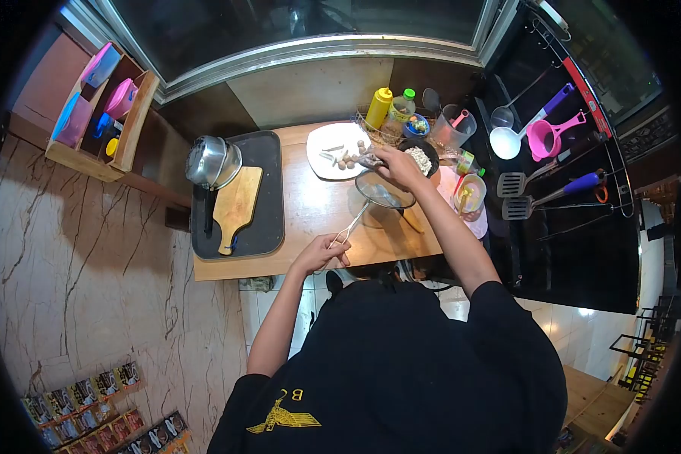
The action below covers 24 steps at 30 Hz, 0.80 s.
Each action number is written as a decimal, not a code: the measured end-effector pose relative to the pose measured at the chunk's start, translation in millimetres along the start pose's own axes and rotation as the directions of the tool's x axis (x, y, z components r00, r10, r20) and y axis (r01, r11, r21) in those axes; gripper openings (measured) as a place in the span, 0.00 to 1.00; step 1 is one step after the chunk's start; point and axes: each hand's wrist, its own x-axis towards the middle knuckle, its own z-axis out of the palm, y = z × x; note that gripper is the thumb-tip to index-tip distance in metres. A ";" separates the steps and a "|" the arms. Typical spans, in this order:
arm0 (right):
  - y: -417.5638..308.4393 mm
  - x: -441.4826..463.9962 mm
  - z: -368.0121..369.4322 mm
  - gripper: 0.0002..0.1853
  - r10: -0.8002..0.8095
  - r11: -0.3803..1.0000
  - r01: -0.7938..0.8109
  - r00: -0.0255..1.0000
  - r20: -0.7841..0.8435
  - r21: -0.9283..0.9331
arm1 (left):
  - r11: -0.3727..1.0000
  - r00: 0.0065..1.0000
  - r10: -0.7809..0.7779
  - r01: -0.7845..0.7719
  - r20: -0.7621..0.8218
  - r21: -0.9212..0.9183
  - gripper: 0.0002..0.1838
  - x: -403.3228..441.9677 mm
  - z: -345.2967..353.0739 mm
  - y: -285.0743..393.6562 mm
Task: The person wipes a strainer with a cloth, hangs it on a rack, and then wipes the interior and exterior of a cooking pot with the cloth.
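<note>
My left hand [321, 253] is closed round the wire handle of a mesh strainer [386, 191], whose round bowl is held above the wooden table. Past the bowl, my right hand [395, 166] grips a small greyish, metallic-looking utensil [369, 160]; its exact kind is unclear. The utensil's tip is at the right edge of a white square plate [329, 168]. On that plate lie several small round brown pieces [346, 163] and a few pale strips [328, 157]. Right behind my right hand is a dark bowl of white bits [421, 159], partly covered by the hand.
A black tray [268, 219] at left holds a metal pot [213, 163] and a wooden cutting board [238, 200]. At the back right stand a yellow squeeze bottle [378, 108], a clear jug [452, 129] and a small tub [471, 193]. Ladles and spatulas [516, 206] hang at right.
</note>
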 end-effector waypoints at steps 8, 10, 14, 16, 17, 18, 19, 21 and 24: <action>33.7 3.5 -11.5 0.22 0.045 0.998 -0.047 0.997 -0.063 -0.037 | 0.894 0.991 -0.023 0.079 0.131 -0.441 0.17 3.0 23.7 -0.3; 34.7 3.6 -13.2 0.23 0.008 0.999 -0.013 0.995 -0.098 -0.048 | 0.877 0.985 0.004 0.078 0.170 -0.475 0.17 4.7 24.9 4.1; 20.8 1.0 -15.5 0.23 0.052 0.996 -0.055 0.997 -0.050 -0.067 | 0.866 0.974 0.037 0.080 0.223 -0.493 0.18 13.7 22.0 -4.6; 19.1 -0.8 -12.7 0.23 0.032 0.997 -0.035 0.998 -0.048 -0.064 | 0.866 0.968 0.045 0.086 0.247 -0.493 0.18 15.1 23.5 -7.8; 18.6 -1.5 -11.8 0.23 0.030 0.997 -0.033 0.998 -0.049 -0.065 | 0.840 0.967 0.044 0.099 0.249 -0.534 0.18 14.6 24.3 -9.9; 16.0 -2.0 -11.1 0.23 -0.037 0.999 0.036 0.999 -0.027 -0.038 | 0.812 0.967 0.043 0.113 0.251 -0.573 0.18 13.0 26.0 -8.0; 13.7 -3.0 -10.8 0.23 -0.101 0.995 0.101 0.995 -0.007 -0.009 | 0.812 0.967 0.043 0.113 0.251 -0.572 0.18 11.0 28.2 -6.4; 17.1 -1.8 -12.0 0.24 -0.091 0.994 0.092 0.996 0.026 -0.060 | 0.826 0.975 0.042 0.089 0.217 -0.557 0.17 9.1 32.6 -3.3; 29.1 7.0 -21.9 0.22 0.004 0.993 -0.011 0.998 -0.061 -0.116 | 0.823 0.964 0.075 0.085 0.256 -0.562 0.17 8.2 34.7 -4.1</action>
